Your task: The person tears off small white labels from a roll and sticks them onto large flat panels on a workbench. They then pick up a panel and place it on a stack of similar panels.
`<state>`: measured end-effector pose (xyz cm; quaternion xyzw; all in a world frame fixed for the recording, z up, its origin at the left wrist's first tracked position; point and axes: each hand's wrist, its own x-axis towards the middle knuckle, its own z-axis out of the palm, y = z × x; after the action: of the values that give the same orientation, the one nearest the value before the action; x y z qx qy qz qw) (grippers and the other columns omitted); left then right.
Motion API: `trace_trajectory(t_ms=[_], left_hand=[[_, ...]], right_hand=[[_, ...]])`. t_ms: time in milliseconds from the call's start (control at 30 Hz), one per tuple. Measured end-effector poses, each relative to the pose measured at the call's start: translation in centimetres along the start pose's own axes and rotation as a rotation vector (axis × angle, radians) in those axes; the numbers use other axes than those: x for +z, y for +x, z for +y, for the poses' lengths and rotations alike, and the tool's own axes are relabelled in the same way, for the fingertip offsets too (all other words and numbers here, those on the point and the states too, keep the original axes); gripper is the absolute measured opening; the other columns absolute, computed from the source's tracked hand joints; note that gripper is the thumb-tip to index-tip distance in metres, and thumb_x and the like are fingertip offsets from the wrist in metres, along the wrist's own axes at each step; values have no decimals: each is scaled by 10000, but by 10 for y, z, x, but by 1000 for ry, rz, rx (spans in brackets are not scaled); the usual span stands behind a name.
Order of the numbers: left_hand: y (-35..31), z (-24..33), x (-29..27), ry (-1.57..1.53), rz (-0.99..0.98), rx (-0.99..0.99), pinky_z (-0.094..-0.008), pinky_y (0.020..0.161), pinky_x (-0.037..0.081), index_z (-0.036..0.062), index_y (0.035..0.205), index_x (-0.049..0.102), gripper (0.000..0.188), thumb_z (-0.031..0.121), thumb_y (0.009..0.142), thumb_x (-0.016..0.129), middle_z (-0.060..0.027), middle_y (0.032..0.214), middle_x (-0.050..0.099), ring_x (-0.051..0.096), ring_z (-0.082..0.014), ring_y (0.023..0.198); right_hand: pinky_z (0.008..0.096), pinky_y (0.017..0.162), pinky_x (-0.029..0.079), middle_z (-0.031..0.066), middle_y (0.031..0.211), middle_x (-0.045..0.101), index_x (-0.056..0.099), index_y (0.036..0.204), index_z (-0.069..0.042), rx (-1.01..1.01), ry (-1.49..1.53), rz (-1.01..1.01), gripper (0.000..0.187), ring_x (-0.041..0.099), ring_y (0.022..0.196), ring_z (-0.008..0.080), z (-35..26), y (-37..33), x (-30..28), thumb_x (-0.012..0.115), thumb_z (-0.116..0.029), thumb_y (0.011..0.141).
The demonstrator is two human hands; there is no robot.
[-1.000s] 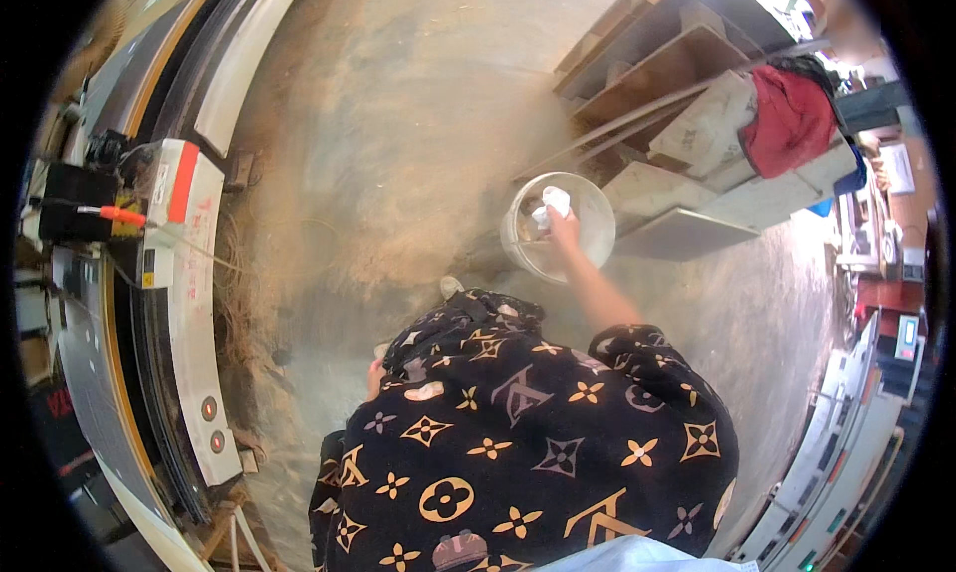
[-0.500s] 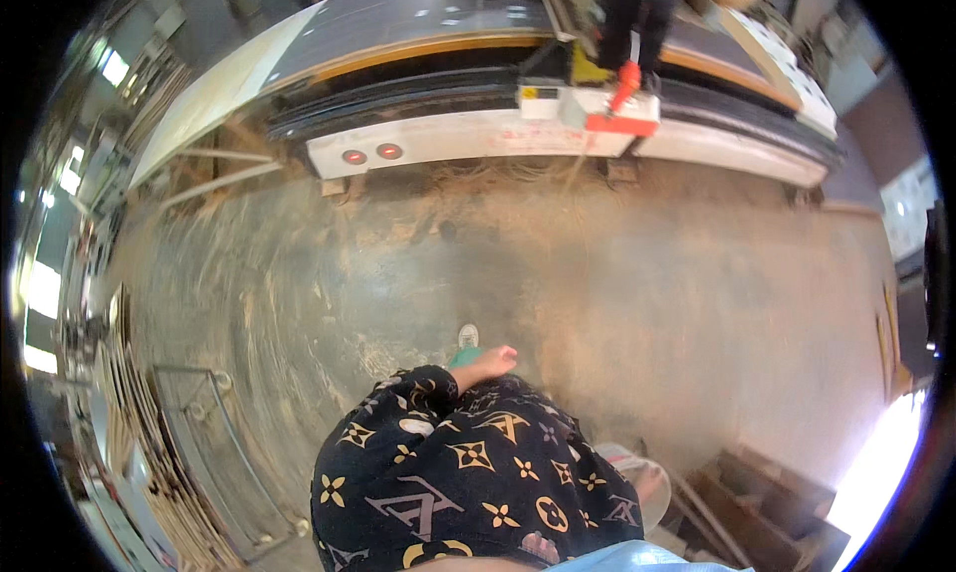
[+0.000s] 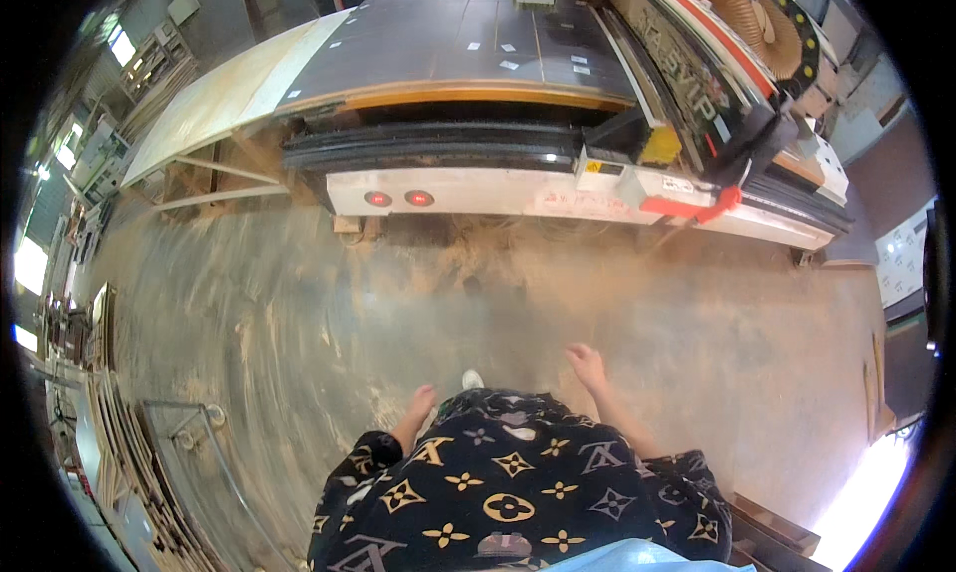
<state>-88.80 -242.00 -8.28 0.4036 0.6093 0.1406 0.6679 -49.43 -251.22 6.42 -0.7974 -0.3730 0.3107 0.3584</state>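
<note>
My left hand [image 3: 422, 401] hangs in front of my left hip, its fingers loose and small in view. Nothing shows in it. Farther forward, my right hand [image 3: 586, 363] is held out over the floor, fingers loosely bent and with no object visible in them. Neither hand touches anything. Ahead stands a large flatbed cutting machine [image 3: 448, 189], nearest to my right hand. Dark grey panels [image 3: 438, 49] with small white labels lie on its bed. A red-and-white control part [image 3: 687, 199] sits on its front rail, below a slanted gantry [image 3: 697, 64].
A pale board table [image 3: 214, 104] adjoins the machine's left end. Stacked sheets [image 3: 139, 472] and a metal-framed trolley [image 3: 224, 462] stand at left. Brown boards [image 3: 772, 527] lie low on the right. Dusty concrete floor [image 3: 478, 313] stretches between me and the machine.
My right hand has swung forward from the lower right. My left hand has moved left and nearer my body. More of the machine's bed and gantry now shows, the gantry farther right.
</note>
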Motion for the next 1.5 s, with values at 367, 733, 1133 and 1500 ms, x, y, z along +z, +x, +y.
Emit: trace_trajectory(t_ms=[367,733,1133,1500], left_hand=[[99,15,-125,-288,270,-111,-275,660,454,23,1113,471,326,128,814,548,-60,907,551,544,-169,771],[267,163,-59,-177,173,-63,-278,633,456,35,1114,470,320,132,817,543,-52,821,559,550,-170,714],[344,274,-52,-130,141,-110,-270,617,453,44,1111,486,328,147,810,565,-55,814,576,553,-157,685],[428,335,-162,-63,252,-49,-264,602,450,52,1108,500,336,162,803,586,-57,807,591,555,-144,659]], right_hand=[[329,717,471,96,845,649,654,934,-132,-198,-208,44,270,623,798,233,-149,312,25,577,-313,750],[370,803,456,80,977,629,627,1014,-168,-226,-429,241,295,579,941,262,-328,711,21,567,-276,746],[411,692,480,96,843,603,639,841,-128,-465,-846,203,143,593,835,294,-361,871,43,580,-223,752],[412,644,484,119,834,598,574,814,-91,-589,-1039,100,96,603,760,300,-357,893,48,524,-166,782]])
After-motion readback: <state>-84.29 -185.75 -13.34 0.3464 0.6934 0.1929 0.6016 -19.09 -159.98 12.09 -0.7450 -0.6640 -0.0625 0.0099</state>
